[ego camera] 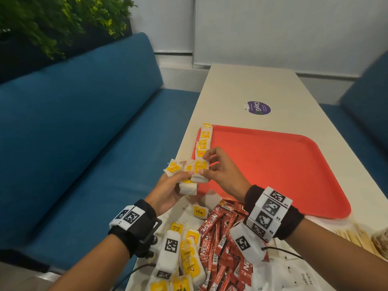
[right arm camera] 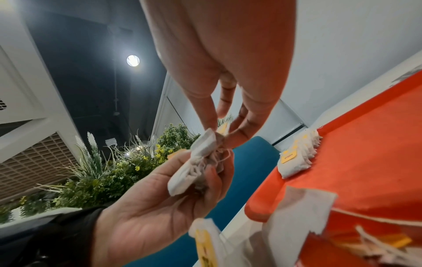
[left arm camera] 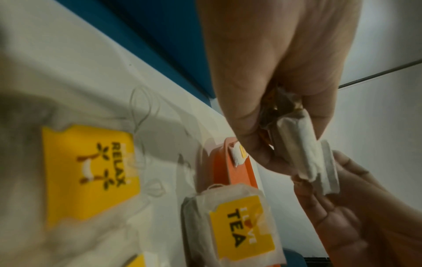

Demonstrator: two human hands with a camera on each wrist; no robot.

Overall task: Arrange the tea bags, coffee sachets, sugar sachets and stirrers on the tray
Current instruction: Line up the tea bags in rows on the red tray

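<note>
Red tray (ego camera: pixel 273 164) bore only one tea-bag row (ego camera: pixel 204 139) along its left rim (coffee sachets (ego camera: pixel 220 248), stirrers (ego camera: pixel 357 238) waited below it), while left hand (ego camera: pixel 170 192) clutched a tea-bag bunch (ego camera: pixel 189 175) and right hand (ego camera: pixel 222 173) pinched one.

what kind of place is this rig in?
Probably an office pantry or café booth: blue upholstered bench seats flank a long white table, a red serving tray lies on it, and decorative greenery stands behind the seating.
</note>
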